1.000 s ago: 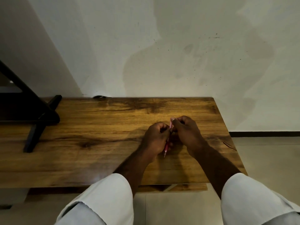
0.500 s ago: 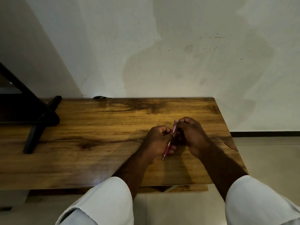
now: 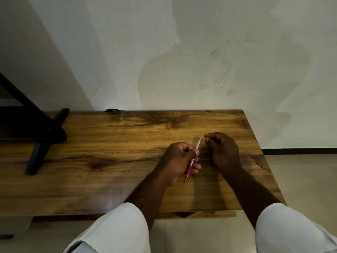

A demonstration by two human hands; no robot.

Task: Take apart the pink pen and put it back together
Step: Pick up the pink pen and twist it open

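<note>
The pink pen stands tilted over the wooden table, its tip pointing down toward me and its top end up and to the right. My left hand is closed around the pen's middle, hiding part of the barrel. My right hand is just right of the pen's top end, apart from it, with curled fingers. Whether a small pen part sits between those fingers I cannot tell.
A black stand with angled legs occupies the table's left end. The wall rises right behind the table. The table's right edge is close to my right hand, with tiled floor beyond. My white sleeves fill the bottom.
My right hand has come off the pen's top end and moved a little to the right. The pen stays in my left hand, now more exposed at the top.
</note>
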